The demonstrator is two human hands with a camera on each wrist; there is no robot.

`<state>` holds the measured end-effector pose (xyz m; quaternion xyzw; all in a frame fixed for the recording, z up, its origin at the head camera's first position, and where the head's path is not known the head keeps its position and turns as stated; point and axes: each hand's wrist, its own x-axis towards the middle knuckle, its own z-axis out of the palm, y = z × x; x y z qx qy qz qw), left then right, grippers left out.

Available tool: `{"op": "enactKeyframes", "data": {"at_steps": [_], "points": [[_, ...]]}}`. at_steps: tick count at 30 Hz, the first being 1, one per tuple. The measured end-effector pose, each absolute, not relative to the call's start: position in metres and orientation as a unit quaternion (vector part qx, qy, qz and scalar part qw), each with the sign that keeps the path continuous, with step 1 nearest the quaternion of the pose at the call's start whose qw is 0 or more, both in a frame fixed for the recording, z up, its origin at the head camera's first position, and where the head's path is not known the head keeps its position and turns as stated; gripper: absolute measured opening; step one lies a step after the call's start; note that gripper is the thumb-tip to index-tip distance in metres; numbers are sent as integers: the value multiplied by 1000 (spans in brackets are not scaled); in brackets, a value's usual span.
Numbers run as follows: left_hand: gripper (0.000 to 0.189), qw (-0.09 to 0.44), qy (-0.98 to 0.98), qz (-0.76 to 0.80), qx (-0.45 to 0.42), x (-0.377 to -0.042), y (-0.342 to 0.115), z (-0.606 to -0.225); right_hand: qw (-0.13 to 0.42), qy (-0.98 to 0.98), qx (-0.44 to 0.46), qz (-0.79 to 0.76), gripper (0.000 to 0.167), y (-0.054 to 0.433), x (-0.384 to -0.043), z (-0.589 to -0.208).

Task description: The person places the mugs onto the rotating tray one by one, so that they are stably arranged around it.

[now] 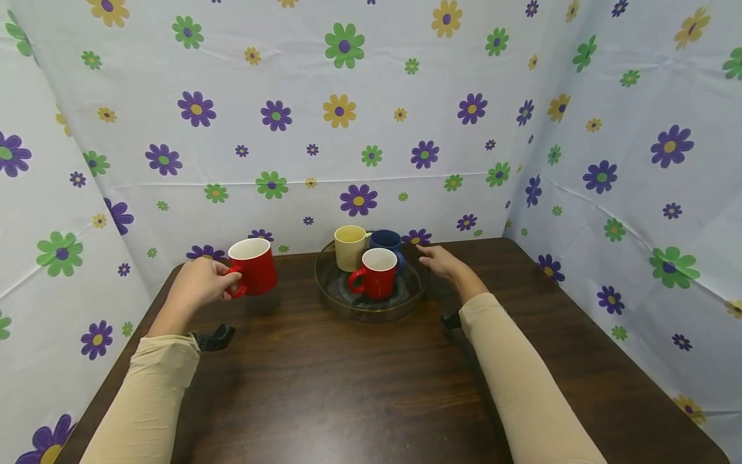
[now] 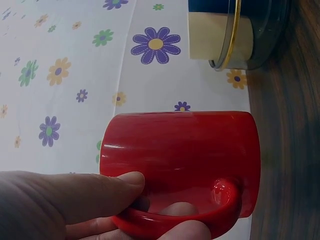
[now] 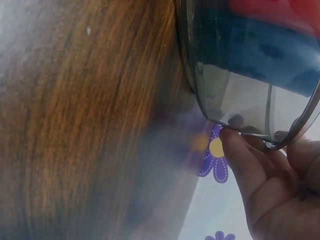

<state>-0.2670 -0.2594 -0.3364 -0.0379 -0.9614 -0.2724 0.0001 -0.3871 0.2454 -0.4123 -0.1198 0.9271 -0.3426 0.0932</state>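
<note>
My left hand (image 1: 199, 283) grips a red mug (image 1: 255, 270) by its handle at the table's left. The mug is upright, white inside, with a shadow beneath it. In the left wrist view my thumb presses the top of the handle and fingers curl through it. A round clear glass dish (image 1: 371, 314) with a gold rim stands near the back edge. It holds a yellow mug (image 1: 350, 250), a blue mug (image 1: 386, 240) and another red mug (image 1: 379, 276). At the dish's right side, my right hand (image 3: 272, 185) holds its edge with thumb and fingertips.
The dark wood table (image 1: 348, 386) spreads in front of the dish. White flowered cloth (image 1: 371, 129) hangs behind the table and along both sides. A dark strap device (image 1: 216, 338) sits on the left wrist, and another (image 1: 451, 319) is on the right.
</note>
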Motion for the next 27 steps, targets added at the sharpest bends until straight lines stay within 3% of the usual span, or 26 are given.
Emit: {"op": "enactKeyframes", "data": {"at_steps": [4,13,21,27], "points": [[35,-5,-961,-273,-39,-266,-258,-336,85,927,-117,-345,52,247,-387,-414],[35,-2,-963,-265,-38,-265,-259,-339,-19,940,-131,-314,49,246,-384,-423],[34,0,-962,-268,-44,-263,-259,-337,-10,949,-119,-292,53,243,-364,-417],[35,-1,-962,-268,-43,-265,-259,-335,12,952,-114,-285,66,243,-351,-415]]}}
